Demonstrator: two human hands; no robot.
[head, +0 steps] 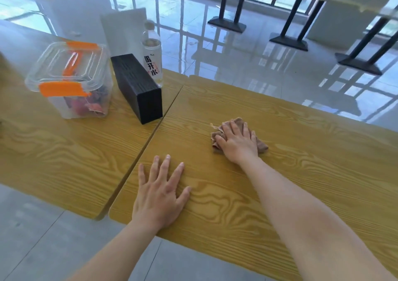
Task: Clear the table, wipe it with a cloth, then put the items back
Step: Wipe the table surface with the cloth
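The right hand [237, 144] lies palm down on a crumpled brown cloth [261, 146], fingers spread over it, pressing it flat against the wooden table [301, 151]. The left hand [160, 194] rests bare on the same tabletop, nearer the front edge, fingers fanned wide and holding nothing. Across the seam, on the adjoining table [53, 151], stand a clear container [71, 80] (orange clasps, something reddish inside), a black box [137, 88] and a water bottle [151, 57].
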